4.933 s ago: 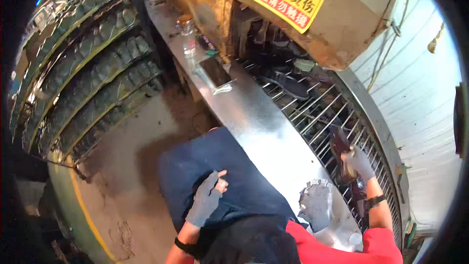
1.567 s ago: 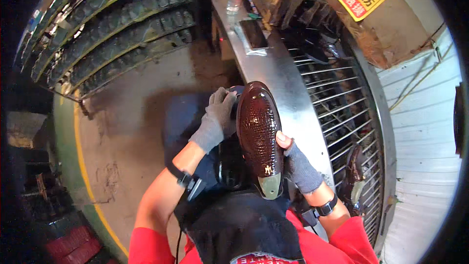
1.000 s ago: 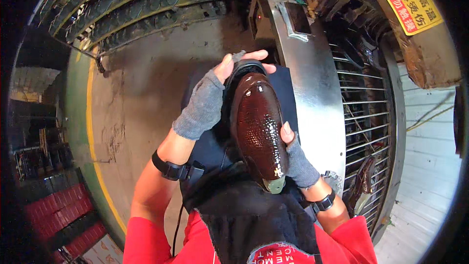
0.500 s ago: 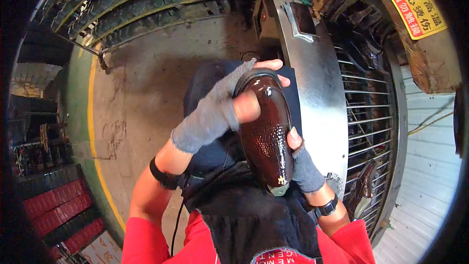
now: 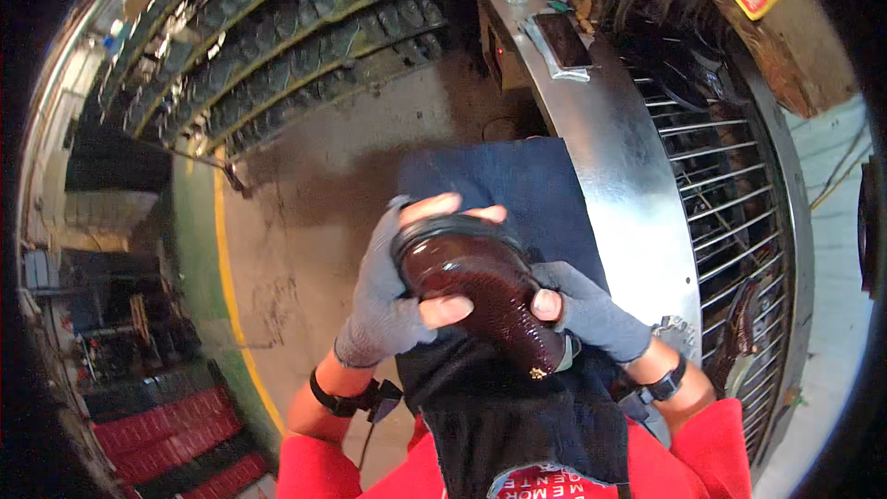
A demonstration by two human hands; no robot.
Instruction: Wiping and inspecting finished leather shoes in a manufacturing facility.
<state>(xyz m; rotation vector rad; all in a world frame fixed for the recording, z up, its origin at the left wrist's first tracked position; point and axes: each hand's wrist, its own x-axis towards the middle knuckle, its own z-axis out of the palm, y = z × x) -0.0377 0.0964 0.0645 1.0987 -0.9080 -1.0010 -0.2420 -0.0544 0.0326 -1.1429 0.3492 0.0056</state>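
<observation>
Stained concrete floor point(image 5: 323, 194) with a yellow line lies below, and long racks of dark shoe soles point(image 5: 277, 28) curve along the upper left. On the right runs a shiny metal bench point(image 5: 628, 194) beside a wire grid conveyor point(image 5: 730, 212). Both hands, in grey fingerless gloves, are closed around a glossy dark-brown shoe point(image 5: 480, 291) held over a dark blue apron point(image 5: 527, 180) at the lap: left hand point(image 5: 388, 305) wrapping its upper end, right hand point(image 5: 587, 310) gripping its lower side
</observation>
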